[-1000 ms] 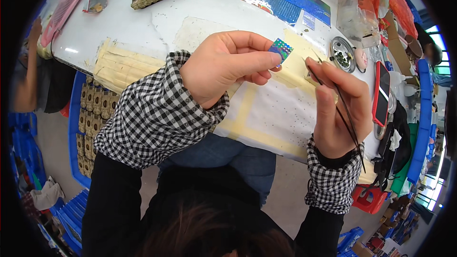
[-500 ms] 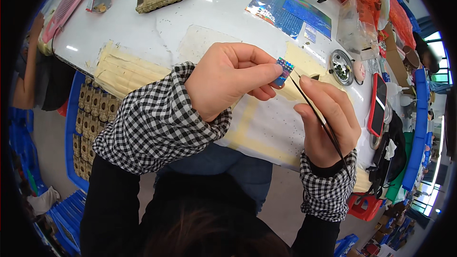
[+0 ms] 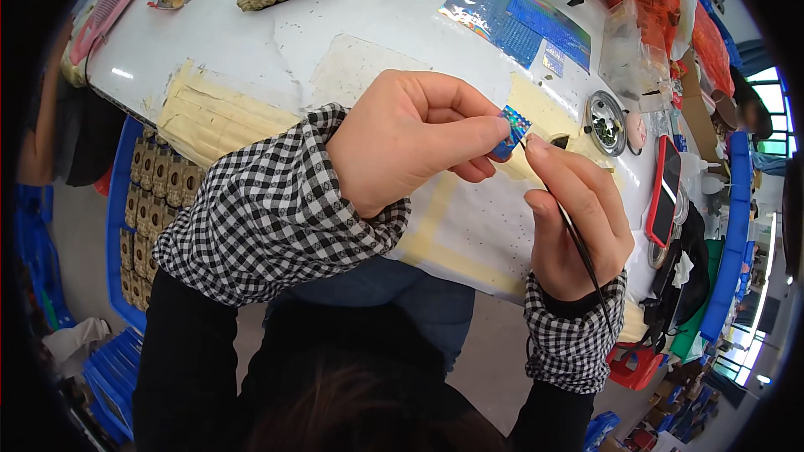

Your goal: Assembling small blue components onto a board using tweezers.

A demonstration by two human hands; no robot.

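While left hand (image 3: pixel 414 138) pinches small blue holographic sticker square (image 3: pixel 511 130) above white table's (image 3: pixel 251 42) near edge; right hand (image 3: pixel 578 218), gripping thin black pick (image 3: pixel 578 238), touches it; best steady both wrists, tip light.

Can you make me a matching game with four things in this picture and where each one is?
Things:
1. shiny blue square
2. thin black stick
3. red phone
4. round metal dish

Places:
A. in the right hand
B. pinched in the left hand
C. on the table, beyond the right hand's fingertips
D. on the table's right edge, beside the right hand

Pairs: 1-B, 2-A, 3-D, 4-C
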